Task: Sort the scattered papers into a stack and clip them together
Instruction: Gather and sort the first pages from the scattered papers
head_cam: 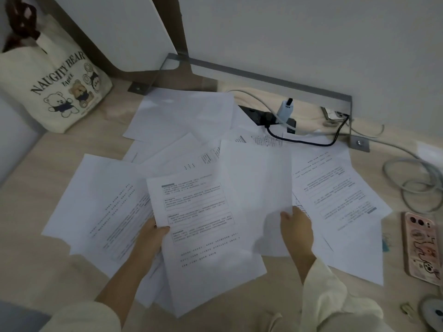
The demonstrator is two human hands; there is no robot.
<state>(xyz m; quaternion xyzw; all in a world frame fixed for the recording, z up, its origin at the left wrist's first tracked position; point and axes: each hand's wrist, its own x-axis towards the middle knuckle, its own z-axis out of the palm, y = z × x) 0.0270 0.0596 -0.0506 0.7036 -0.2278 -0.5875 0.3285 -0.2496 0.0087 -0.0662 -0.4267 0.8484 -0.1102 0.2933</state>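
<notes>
Table (60, 164) first: pale wood, with the papers (182, 116) fanned loose across it, all lying nearer me than the power strip (266, 117). I judge the gathering step is only starting, since nothing is squared into a stack. Below the strip, my left hand (149, 238) pinches the lower-left edge of a printed sheet (203, 224), thumb on top. My right hand (297, 228) grips the near corner of a blank sheet (256, 183) just right of it. Next I should lay one over the other, then collect the outliers. A small pale object (407, 309) far below and right of the strip may be the clip, but it is too blurred to say.
</notes>
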